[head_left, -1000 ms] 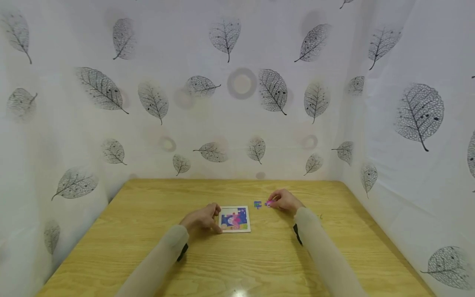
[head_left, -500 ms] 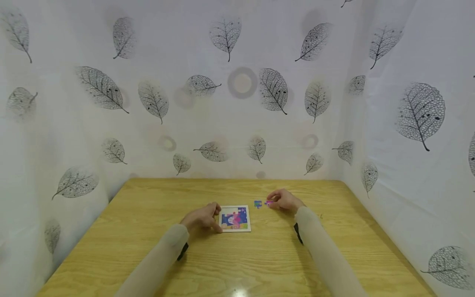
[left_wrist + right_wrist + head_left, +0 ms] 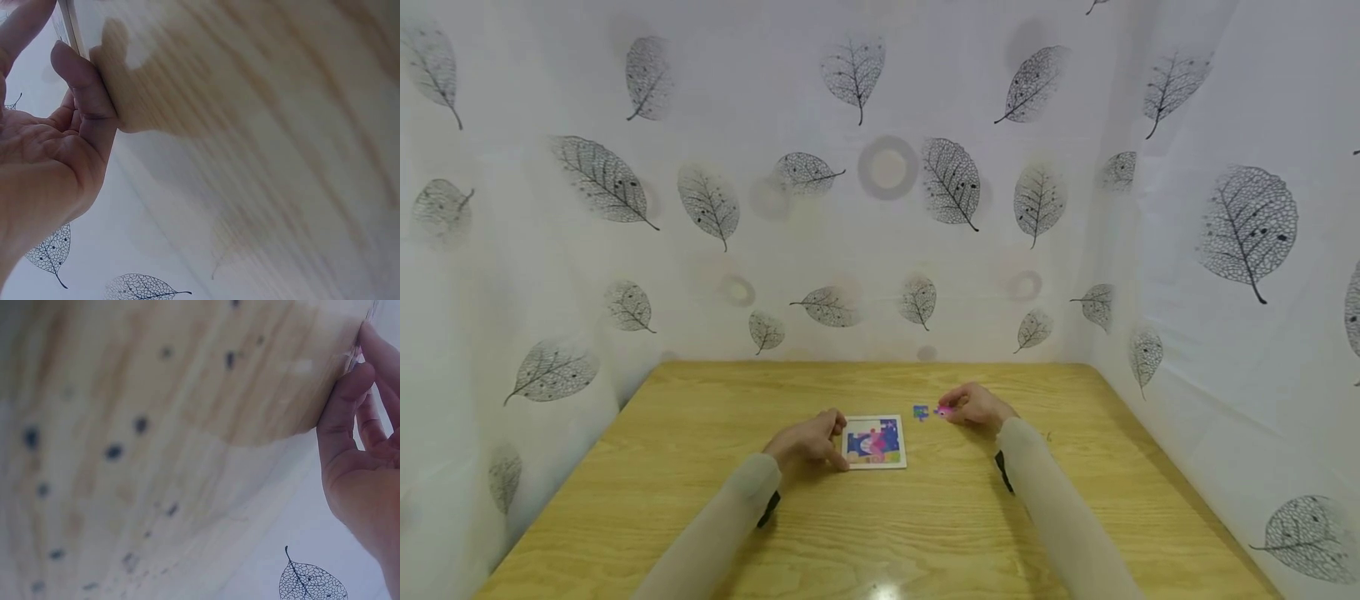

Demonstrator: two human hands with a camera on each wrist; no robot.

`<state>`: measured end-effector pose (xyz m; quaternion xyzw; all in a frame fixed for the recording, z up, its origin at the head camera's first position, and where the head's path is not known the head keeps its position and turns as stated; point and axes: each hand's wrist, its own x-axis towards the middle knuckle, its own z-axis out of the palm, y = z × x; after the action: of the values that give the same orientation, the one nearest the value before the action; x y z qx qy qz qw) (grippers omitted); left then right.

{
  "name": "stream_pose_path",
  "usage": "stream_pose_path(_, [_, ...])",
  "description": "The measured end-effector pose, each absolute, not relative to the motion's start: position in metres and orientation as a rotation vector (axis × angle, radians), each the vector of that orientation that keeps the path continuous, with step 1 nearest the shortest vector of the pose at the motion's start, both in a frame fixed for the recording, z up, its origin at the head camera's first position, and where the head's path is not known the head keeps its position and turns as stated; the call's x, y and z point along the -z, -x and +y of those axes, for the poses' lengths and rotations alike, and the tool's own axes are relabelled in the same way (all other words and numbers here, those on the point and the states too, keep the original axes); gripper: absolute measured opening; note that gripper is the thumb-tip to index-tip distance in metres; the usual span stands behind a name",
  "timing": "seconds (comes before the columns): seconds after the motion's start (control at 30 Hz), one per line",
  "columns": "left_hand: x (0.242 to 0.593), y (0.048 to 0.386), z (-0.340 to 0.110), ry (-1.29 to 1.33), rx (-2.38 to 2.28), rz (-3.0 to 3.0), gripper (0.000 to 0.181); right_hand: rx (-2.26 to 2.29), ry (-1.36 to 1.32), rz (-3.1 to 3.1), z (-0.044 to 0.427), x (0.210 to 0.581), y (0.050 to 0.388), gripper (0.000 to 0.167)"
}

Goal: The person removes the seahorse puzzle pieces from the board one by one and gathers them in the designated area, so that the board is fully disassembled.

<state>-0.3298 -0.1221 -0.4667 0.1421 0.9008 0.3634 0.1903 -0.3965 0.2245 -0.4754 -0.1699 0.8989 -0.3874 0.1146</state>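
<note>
A square puzzle in a white frame (image 3: 876, 467) lies on the table, showing a pink seahorse on blue, with a pale gap at its upper left. My left hand (image 3: 808, 438) holds the frame's left edge between thumb and fingers; the left wrist view shows that hand (image 3: 62, 125) at the frame's edge. To the right of the frame, my right hand (image 3: 976, 406) pinches a pink puzzle piece (image 3: 943, 411) at the table surface. A blue and green piece (image 3: 921, 412) lies just left of it. In the right wrist view the fingers of my right hand (image 3: 365, 437) mostly hide the piece.
The wooden table (image 3: 880, 525) reaches back to a white curtain (image 3: 887, 242) printed with grey leaves, which also hangs along the left and right sides.
The pink piece has turned and shifted slightly in my right fingers. My left hand and the frame have stayed in place.
</note>
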Motion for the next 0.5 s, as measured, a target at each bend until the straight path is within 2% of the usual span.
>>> stream_pose_path(0.27, [0.4642, 0.3291, -0.1227, -0.400, -1.020, 2.530, 0.066, 1.151, 0.478, 2.623, 0.2242, 0.4731, 0.3977, 0.032])
stream_pose_path(0.5, [0.4652, 0.3289, -0.1226, -0.393, -1.016, 2.531, 0.067, 1.250, 0.455, 2.486, 0.2286, 0.4720, 0.3976, 0.041])
